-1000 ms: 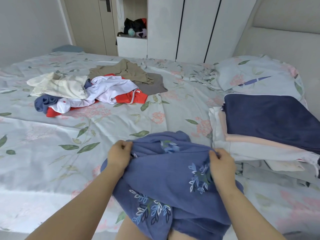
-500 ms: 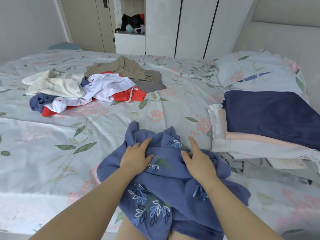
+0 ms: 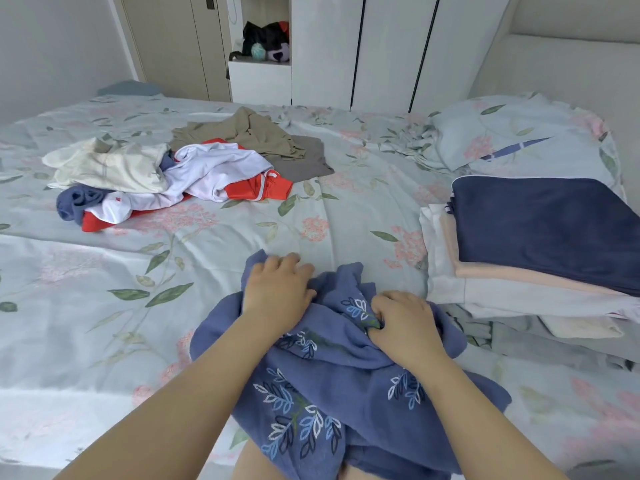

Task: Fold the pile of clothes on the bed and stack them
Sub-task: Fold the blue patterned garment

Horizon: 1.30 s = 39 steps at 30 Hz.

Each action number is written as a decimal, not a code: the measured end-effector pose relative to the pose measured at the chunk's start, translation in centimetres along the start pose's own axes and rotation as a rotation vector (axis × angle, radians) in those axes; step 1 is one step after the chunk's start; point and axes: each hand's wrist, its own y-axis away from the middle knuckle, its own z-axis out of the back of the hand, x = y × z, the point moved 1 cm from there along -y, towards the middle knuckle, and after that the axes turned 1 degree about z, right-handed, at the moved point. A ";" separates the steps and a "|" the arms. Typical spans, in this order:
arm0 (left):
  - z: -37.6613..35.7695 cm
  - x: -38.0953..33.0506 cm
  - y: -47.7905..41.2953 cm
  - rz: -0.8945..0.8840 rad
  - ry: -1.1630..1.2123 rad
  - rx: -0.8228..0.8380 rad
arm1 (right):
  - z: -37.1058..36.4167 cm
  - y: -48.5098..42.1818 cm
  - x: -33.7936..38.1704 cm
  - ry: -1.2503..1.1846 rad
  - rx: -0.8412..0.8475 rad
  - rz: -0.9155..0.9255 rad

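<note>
A crumpled blue garment (image 3: pixel 332 382) with embroidered leaves lies at the near edge of the bed, partly over my lap. My left hand (image 3: pixel 277 289) rests on its far left corner, with the fingers curled over the cloth. My right hand (image 3: pixel 405 327) grips a bunch of the same fabric near the middle, fingers tucked into a fold. An unfolded pile (image 3: pixel 166 178) of cream, white, red, blue and olive clothes lies far left. A folded stack (image 3: pixel 540 233), navy on top, sits to the right.
The bed (image 3: pixel 104 289) carries a pale floral sheet. A pillow (image 3: pixel 519 140) lies behind the folded stack against the padded headboard. More grey and white cloth (image 3: pixel 554 337) sits under the stack. Wardrobe doors and an open shelf stand beyond the bed.
Both hands first held the garment up by its edge, then laid it down and pressed it flat. Now the left hand has slid to the far corner and the right has curled into the fabric.
</note>
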 end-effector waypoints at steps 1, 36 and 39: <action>-1.0 -0.3 -0.4 -0.093 0.092 0.002 | -0.1 0.0 -0.1 -0.068 0.000 -0.008; -3.1 5.9 -1.8 0.404 0.555 0.057 | 1.6 -4.9 -1.6 -0.455 -0.325 -0.106; -3.4 7.4 -1.4 0.508 0.476 0.225 | 0.7 -7.6 -0.7 -0.528 -0.027 -0.148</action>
